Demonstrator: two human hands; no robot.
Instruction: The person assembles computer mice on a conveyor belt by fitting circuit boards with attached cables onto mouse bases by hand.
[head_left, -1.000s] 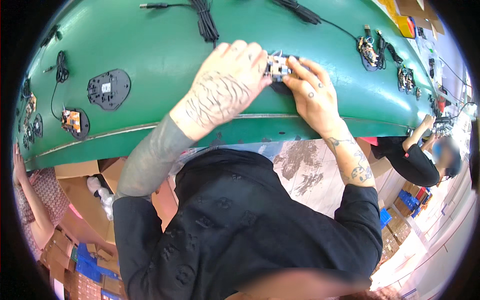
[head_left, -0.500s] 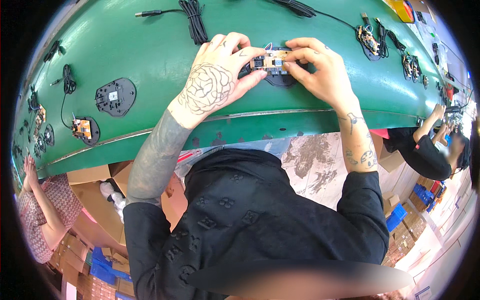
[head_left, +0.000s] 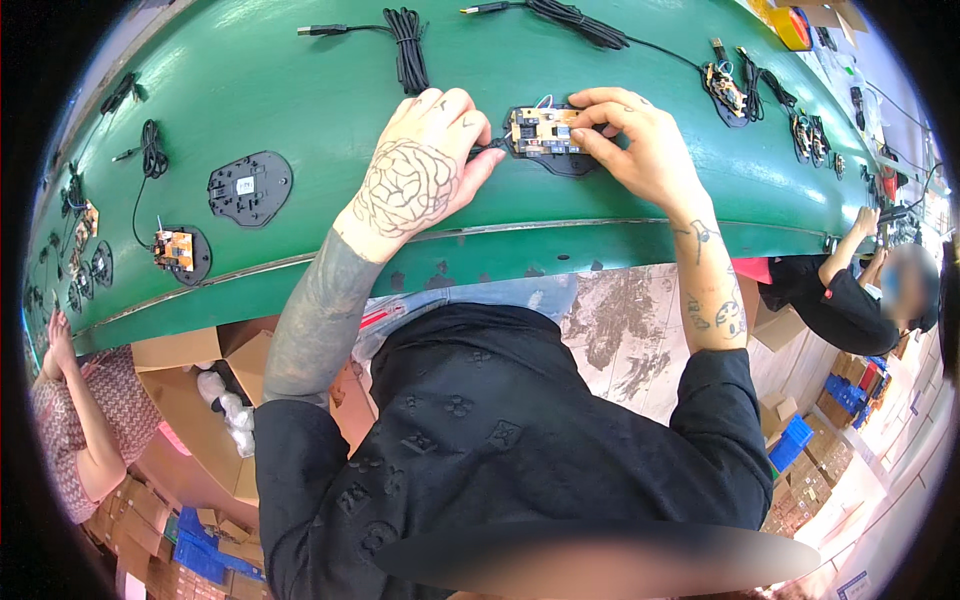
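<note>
In front of me on the green work surface lies a black mouse base (head_left: 560, 168) with a tan circuit board (head_left: 545, 128) seated on it. My right hand (head_left: 635, 140) is closed at the board's right end, thumb and fingers pinching its edge. Just off the left side, my left hand (head_left: 425, 155) pinches the black cable (head_left: 497, 147) that runs to the board. Thin coloured wires (head_left: 544, 101) loop up behind the board. Part of the cable is hidden beneath my left fingers.
A bare black mouse base (head_left: 250, 190) and another with a board (head_left: 176, 252) lie to the left. Bundled black cables (head_left: 408, 55) sit beyond my hands. More boards with cables (head_left: 725, 90) line the right. Co-workers sit at both sides; a cardboard box (head_left: 215, 430) stands below left.
My left hand has let go of the board's left end and drawn back left onto the cable. My right hand stays at the right end. The whole view has shifted slightly.
</note>
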